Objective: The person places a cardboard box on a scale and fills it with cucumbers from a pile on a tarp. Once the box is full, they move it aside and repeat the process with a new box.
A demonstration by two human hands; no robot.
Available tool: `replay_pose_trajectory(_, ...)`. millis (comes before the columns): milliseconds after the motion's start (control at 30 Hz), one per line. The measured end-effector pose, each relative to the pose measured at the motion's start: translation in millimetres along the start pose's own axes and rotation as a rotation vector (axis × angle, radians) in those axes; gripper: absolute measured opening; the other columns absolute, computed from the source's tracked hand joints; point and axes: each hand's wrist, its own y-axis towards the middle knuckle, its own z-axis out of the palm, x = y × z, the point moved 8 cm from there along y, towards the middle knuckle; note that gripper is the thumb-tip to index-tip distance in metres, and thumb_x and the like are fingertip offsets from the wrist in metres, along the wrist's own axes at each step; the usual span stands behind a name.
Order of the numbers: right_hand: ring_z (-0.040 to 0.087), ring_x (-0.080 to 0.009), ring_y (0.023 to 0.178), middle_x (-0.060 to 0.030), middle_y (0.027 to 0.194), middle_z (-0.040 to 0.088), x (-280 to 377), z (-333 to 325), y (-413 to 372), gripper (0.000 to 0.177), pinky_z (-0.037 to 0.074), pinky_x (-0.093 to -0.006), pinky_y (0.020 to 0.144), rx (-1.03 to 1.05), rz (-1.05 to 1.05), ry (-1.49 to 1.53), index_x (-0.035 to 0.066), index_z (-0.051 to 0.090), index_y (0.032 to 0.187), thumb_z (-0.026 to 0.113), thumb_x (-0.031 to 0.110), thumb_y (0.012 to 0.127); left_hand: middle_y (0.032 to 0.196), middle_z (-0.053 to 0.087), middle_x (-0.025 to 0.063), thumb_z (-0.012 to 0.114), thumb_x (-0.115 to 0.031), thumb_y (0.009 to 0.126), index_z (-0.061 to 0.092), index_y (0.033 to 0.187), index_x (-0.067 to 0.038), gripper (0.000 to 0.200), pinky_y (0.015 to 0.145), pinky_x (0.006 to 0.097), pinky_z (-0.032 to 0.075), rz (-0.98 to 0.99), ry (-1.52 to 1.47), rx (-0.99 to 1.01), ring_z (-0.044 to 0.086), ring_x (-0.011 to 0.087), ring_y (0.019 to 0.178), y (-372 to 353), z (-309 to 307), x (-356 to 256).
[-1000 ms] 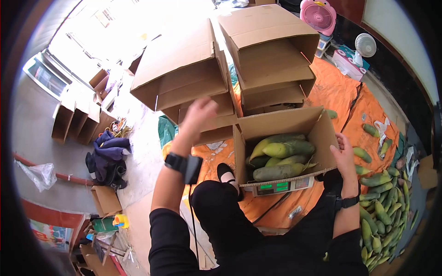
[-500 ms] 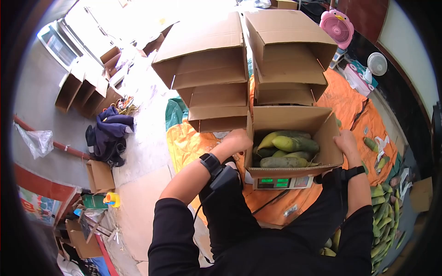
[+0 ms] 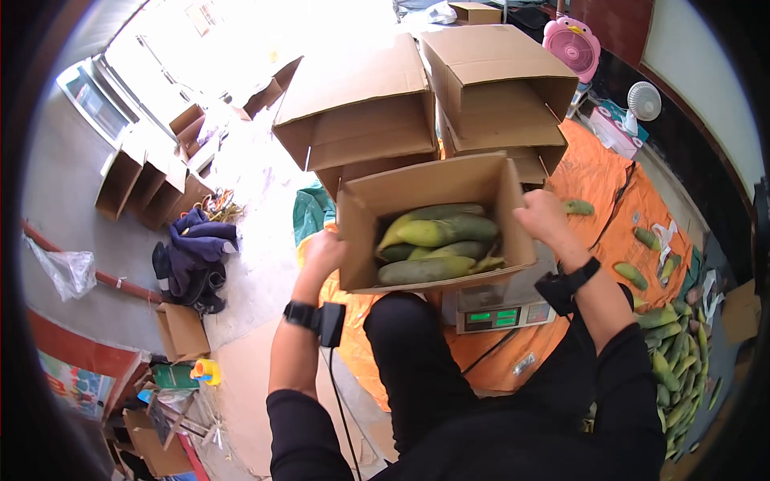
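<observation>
Orange tarp (image 3: 601, 180), box (image 3: 433, 180) now off scale (image 3: 525, 314)

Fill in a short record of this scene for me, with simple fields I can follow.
Grip: left hand and right hand at opposite sides of the cardboard box
Held: open cardboard box, tilted toward the wearer
Contents: several long green vegetables, perhaps radishes
Scale: digital scale, partly hidden by the box; green display lit, digits too small to read
Beyond: cartons stacked on their sides
Floor: orange tarp; vegetable pile at right
Fans: pink and white
</observation>
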Motion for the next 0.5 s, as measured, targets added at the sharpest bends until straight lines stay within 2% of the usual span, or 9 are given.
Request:
replay_pose_trajectory(133,0.063,-0.0419,0.08,-0.0242,0.08,0.064,87,26,10,0.021,0.052,-0.0488,0.074,0.032,-0.036,0.079,0.0,0.066,0.073,0.057,0.017,0.065,0.076,0.062,0.0261,0.059,-0.027,0.071,0.067,0.075,0.001,0.029,0.067,0.0455,0.051,0.021,-0.15,-0.224,0.062,0.0415,0.074,-42,-54,85)
replay_pose_trajectory(200,0.064,-0.0401,0.082,-0.024,0.083,0.066,137,38,12,0.02,0.052,-0.047,0.075,0.085,-0.087,0.116,0.001,0.067,0.075,0.056,0.015,0.066,0.076,0.061,0.0269,0.059,-0.028,0.07,0.067,0.075,0.002,0.031,0.065,0.0465,0.049,0.128,0.052,-0.262,0.062,0.0416,0.073,-68,-75,126)
replay_pose_trajectory(267,0.065,-0.0394,0.083,-0.0234,0.084,0.066,184,56,6,0.019,0.053,-0.0457,0.076,0.115,-0.17,0.131,0.0,0.068,0.075,0.057,0.013,0.067,0.075,0.061,0.0273,0.058,-0.028,0.071,0.067,0.076,0.002,0.031,0.065,0.0472,0.048,0.037,0.163,-0.316,0.061,0.0419,0.073,-107,-88,176)
replay_pose_trajectory(333,0.066,-0.0376,0.084,-0.0229,0.084,0.067,229,74,-13,0.02,0.054,-0.0442,0.076,0.213,-0.211,0.169,0.0,0.069,0.078,0.057,0.011,0.067,0.074,0.061,0.0276,0.058,-0.029,0.072,0.066,0.077,0.003,0.033,0.064,0.0473,0.048,-0.167,0.029,-0.322,0.061,0.0423,0.073,-158,-97,215)
replay_pose_trajectory(400,0.067,-0.0354,0.085,-0.0215,0.085,0.068,267,101,-38,0.02,0.054,-0.043,0.076,0.303,-0.237,0.214,0.001,0.07,0.08,0.057,0.01,0.068,0.072,0.061,0.027,0.059,-0.028,0.072,0.066,0.08,0.003,0.033,0.062,0.0476,0.046,-0.296,-0.009,-0.348,0.061,0.0416,0.07,-217,-97,244)
replay_pose_trajectory(433,0.066,-0.0376,0.081,-0.0206,0.082,0.067,284,123,-53,0.02,0.053,-0.0454,0.074,0.303,-0.287,0.262,0.001,0.069,0.077,0.057,0.013,0.066,0.071,0.061,0.0264,0.059,-0.027,0.072,0.066,0.081,0.004,0.033,0.062,0.0475,0.046,-0.368,0.007,-0.343,0.061,0.0409,0.069,-247,-89,268)
replay_pose_trajectory(500,0.066,-0.0363,0.085,-0.0211,0.088,0.067,318,146,-91,0.023,0.053,-0.0435,0.076,0.434,-0.341,0.282,0.001,0.069,0.084,0.055,0.012,0.069,0.07,0.062,0.0256,0.06,-0.025,0.07,0.066,0.082,0.005,0.033,0.062,0.0472,0.046,-0.465,-0.04,-0.381,0.062,0.04,0.068,-305,-78,298)
